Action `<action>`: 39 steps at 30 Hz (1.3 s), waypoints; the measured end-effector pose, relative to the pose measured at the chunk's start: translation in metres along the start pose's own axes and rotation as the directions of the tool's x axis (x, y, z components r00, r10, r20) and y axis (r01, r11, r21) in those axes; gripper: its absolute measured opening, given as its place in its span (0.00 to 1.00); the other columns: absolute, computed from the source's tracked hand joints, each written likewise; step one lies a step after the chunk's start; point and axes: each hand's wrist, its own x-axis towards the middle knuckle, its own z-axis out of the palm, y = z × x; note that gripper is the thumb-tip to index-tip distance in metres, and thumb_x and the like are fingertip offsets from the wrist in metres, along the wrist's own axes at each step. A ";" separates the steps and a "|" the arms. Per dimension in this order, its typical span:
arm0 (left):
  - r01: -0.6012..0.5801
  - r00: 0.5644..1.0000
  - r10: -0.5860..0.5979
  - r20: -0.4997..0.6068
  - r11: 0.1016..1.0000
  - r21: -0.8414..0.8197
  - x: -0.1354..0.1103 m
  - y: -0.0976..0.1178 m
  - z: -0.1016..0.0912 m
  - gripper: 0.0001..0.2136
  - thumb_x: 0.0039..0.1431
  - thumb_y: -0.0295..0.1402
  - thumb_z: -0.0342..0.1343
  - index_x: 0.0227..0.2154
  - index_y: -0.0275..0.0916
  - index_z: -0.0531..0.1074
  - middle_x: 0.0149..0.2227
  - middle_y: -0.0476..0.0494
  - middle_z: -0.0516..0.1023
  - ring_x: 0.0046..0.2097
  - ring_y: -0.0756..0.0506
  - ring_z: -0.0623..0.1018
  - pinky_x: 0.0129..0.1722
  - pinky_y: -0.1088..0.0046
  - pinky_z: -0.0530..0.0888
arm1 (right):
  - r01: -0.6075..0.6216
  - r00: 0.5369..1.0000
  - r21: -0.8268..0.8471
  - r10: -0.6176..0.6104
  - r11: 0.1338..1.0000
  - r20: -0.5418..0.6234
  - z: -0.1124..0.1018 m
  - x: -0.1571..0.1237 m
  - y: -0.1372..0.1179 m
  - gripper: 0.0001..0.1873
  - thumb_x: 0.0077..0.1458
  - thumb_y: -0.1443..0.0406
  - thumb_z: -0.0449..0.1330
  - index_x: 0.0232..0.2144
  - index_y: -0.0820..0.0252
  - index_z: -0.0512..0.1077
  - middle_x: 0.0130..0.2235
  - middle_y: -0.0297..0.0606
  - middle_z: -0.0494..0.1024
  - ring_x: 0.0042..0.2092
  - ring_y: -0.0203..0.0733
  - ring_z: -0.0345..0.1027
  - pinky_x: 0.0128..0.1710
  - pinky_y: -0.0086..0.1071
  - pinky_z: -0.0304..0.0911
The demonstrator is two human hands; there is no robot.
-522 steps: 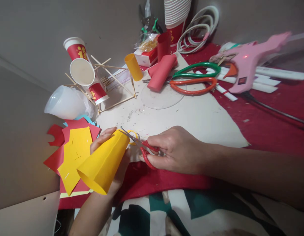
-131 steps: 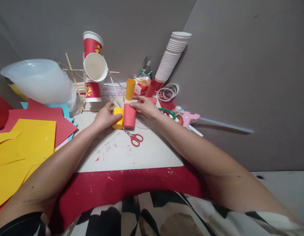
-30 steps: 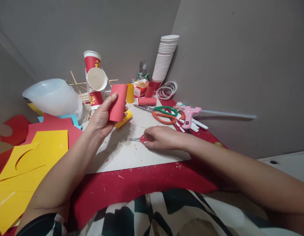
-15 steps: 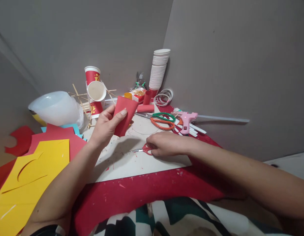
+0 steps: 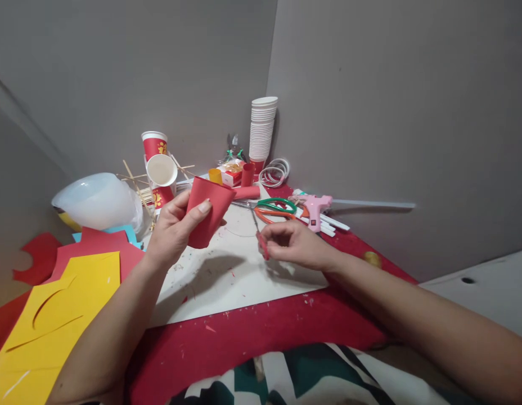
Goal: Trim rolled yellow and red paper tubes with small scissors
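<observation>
My left hand (image 5: 174,228) grips a red paper sleeve (image 5: 210,211), curved like a cup wrap, with the thumb across its front. The sleeve is held above the white board (image 5: 223,287). To its right, my right hand (image 5: 292,243) is closed on the red handles of small scissors (image 5: 262,243), raised off the board with the thin blades pointing up and away. Just beyond that hand lie large scissors (image 5: 278,211) with one green and one orange handle. Red paper rolls (image 5: 247,192) rest behind the sleeve.
Yellow paper sheets (image 5: 88,281) lie at left, near a translucent bag (image 5: 98,202). Red printed cups (image 5: 154,146) and thin sticks stand behind my left hand. A tall cup stack (image 5: 262,132), white rings (image 5: 275,173) and a pink glue gun (image 5: 315,209) are at back right.
My right hand has lifted the small scissors off the board, and their blades have swung from pointing left to pointing up. My left hand still holds the red sleeve. The view has shifted slightly.
</observation>
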 end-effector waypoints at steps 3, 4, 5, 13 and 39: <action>-0.005 1.000 0.005 0.010 1.000 -0.005 -0.001 0.000 0.000 0.12 0.54 0.43 0.65 0.38 0.43 0.76 0.35 0.46 0.81 0.31 0.47 0.82 0.30 0.72 0.80 | 0.022 0.995 0.224 0.001 0.974 -0.100 0.004 -0.004 -0.002 0.12 0.52 0.56 0.54 0.25 0.59 0.66 0.24 0.31 0.67 0.22 0.30 0.56 0.21 0.27 0.55; 0.002 1.000 -0.002 0.014 1.000 0.000 -0.001 -0.001 0.000 0.13 0.54 0.44 0.64 0.38 0.42 0.77 0.35 0.46 0.81 0.31 0.46 0.82 0.30 0.72 0.80 | 0.025 0.993 0.324 0.014 0.946 -0.116 0.005 -0.004 -0.003 0.12 0.51 0.57 0.57 0.25 0.60 0.67 0.23 0.29 0.65 0.20 0.29 0.53 0.19 0.26 0.52; 0.015 1.000 -0.015 0.017 1.000 0.009 -0.001 -0.001 0.001 0.13 0.54 0.44 0.64 0.38 0.42 0.77 0.34 0.46 0.82 0.30 0.46 0.82 0.30 0.72 0.80 | 0.028 0.992 0.422 0.027 0.906 -0.123 0.006 -0.003 -0.005 0.12 0.50 0.57 0.60 0.25 0.60 0.67 0.22 0.27 0.64 0.19 0.28 0.50 0.17 0.25 0.49; 0.032 0.999 -0.034 0.030 0.996 0.080 0.001 -0.001 -0.001 0.12 0.54 0.44 0.64 0.36 0.41 0.77 0.33 0.46 0.82 0.31 0.45 0.82 0.32 0.70 0.81 | 0.200 0.976 0.339 -0.155 0.919 -0.155 0.005 0.000 -0.003 0.24 0.49 0.54 0.66 0.17 0.58 0.58 0.19 0.25 0.57 0.23 0.30 0.49 0.23 0.27 0.49; 0.017 0.990 -0.084 0.110 0.859 0.511 0.001 -0.009 0.003 0.13 0.56 0.45 0.62 0.33 0.39 0.76 0.23 0.49 0.74 0.23 0.51 0.72 0.21 0.76 0.67 | 0.267 0.945 -0.204 -0.297 0.942 -0.134 0.001 -0.005 0.012 0.25 0.51 0.45 0.60 0.22 0.59 0.63 0.18 0.26 0.57 0.21 0.31 0.50 0.25 0.27 0.45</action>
